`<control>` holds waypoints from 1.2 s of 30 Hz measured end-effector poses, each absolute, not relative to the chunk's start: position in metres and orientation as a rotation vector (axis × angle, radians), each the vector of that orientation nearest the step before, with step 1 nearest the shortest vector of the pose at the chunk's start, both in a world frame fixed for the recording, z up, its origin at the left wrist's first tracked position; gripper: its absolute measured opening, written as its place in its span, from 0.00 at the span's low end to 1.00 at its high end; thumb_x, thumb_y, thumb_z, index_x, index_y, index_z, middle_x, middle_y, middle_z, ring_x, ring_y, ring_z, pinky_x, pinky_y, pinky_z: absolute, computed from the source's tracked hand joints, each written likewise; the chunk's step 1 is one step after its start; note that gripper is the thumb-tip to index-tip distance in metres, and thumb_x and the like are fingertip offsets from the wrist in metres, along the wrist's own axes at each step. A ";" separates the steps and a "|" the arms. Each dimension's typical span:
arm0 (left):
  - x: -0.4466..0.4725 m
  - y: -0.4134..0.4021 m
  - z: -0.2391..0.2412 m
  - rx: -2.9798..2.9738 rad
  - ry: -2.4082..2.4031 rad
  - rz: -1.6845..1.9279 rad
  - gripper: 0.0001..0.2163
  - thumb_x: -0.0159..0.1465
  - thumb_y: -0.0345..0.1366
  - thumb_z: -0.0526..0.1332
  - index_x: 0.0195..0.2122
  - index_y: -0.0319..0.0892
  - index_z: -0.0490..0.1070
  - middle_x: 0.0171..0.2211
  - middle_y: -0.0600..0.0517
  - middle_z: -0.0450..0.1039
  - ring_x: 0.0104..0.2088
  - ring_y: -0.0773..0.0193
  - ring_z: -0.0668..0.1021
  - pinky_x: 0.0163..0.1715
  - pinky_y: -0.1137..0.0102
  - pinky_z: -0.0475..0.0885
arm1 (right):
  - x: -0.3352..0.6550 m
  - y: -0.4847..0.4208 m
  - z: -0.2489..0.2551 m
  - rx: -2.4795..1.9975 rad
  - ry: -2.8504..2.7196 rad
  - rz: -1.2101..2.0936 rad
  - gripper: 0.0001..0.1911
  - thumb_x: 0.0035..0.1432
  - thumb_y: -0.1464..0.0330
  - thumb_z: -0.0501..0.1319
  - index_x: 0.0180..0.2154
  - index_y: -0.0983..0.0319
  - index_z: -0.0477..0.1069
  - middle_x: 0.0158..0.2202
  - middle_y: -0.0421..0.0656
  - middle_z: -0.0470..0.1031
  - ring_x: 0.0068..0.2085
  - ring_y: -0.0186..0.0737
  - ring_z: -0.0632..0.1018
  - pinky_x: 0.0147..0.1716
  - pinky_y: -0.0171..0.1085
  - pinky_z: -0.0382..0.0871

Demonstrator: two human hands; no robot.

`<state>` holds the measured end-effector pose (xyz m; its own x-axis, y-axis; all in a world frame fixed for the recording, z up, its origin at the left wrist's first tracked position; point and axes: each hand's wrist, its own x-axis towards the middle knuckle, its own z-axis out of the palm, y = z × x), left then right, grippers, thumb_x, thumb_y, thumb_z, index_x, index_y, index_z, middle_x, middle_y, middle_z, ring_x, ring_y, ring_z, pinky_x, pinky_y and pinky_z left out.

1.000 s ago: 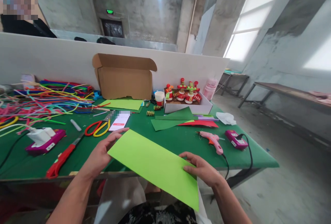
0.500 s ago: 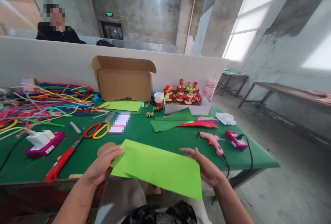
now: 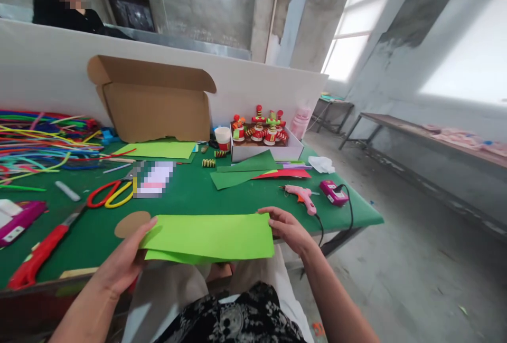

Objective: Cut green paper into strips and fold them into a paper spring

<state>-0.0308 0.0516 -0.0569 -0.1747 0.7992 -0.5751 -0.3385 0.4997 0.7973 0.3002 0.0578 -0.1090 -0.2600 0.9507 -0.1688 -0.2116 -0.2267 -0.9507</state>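
A folded sheet of lime-green paper point(image 3: 209, 235) is held above my lap at the table's near edge. My left hand point(image 3: 127, 256) grips its left end, thumb on top and the other fingers hidden beneath. At the right end, my right hand point(image 3: 287, 227) pinches the paper's upper corner. A lower layer shows below the upper one on the left side. Just beyond my left hand, a round brown cardboard disc point(image 3: 132, 224) lies on the green table point(image 3: 190, 195). Red-handled scissors or a cutter point(image 3: 43, 253) lie left of that hand.
Scissors with red and yellow handles point(image 3: 113, 194) lie left. A pink glue gun point(image 3: 301, 196) and a purple power block point(image 3: 333, 192) are at right. Behind stand an open cardboard box point(image 3: 158, 111), a tray of red figures point(image 3: 269, 148) and many pipe cleaners point(image 3: 43, 142). A person sits beyond the partition.
My right hand has closed on the right end of the lime-green paper, which is now more level and folded over. The camera view has turned right and downward.
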 end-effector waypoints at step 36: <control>-0.041 0.042 -0.087 1.222 1.526 0.865 0.34 0.58 0.65 0.48 0.47 0.44 0.79 0.51 0.45 0.78 0.58 0.44 0.73 0.59 0.56 0.65 | 0.302 0.089 -0.116 -1.673 -1.458 0.786 0.25 0.51 0.48 0.58 0.17 0.58 0.56 0.16 0.35 0.55 0.20 0.32 0.59 0.20 0.33 0.50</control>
<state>-0.0405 0.0420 -0.0868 -0.0349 0.9685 -0.2466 0.2863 0.2461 0.9260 0.3022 0.0890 -0.1162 0.1557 0.9872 0.0341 0.5142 -0.0515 -0.8561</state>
